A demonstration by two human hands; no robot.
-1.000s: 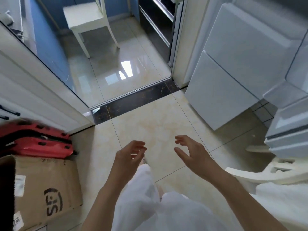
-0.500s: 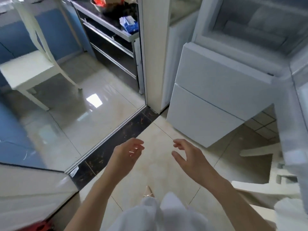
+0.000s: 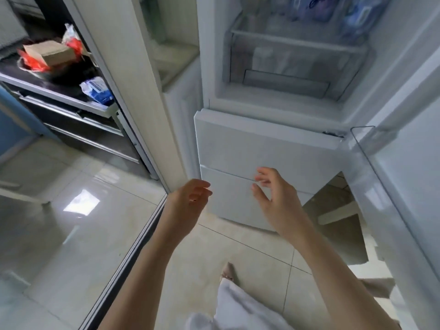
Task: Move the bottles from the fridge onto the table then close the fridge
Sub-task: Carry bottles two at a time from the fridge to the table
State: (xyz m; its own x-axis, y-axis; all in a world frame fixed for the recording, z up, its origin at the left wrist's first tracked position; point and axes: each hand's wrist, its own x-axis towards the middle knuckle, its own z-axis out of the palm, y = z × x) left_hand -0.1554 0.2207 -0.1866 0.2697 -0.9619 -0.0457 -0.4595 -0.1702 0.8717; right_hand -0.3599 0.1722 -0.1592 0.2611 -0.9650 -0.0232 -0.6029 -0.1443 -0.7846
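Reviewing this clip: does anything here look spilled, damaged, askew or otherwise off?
Nothing stands out. The fridge upper compartment is open, as the task needs, with blurred bottles on its top shelf. Both drawers below sit flush. The left hand and right hand are empty. No spill shows on the floor.

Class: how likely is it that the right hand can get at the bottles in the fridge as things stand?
Probably yes. The fridge door stands open, the right hand is empty with loose fingers, and nothing shows between it and the blurred bottles on the upper shelf. It hangs well below them, so it must rise.
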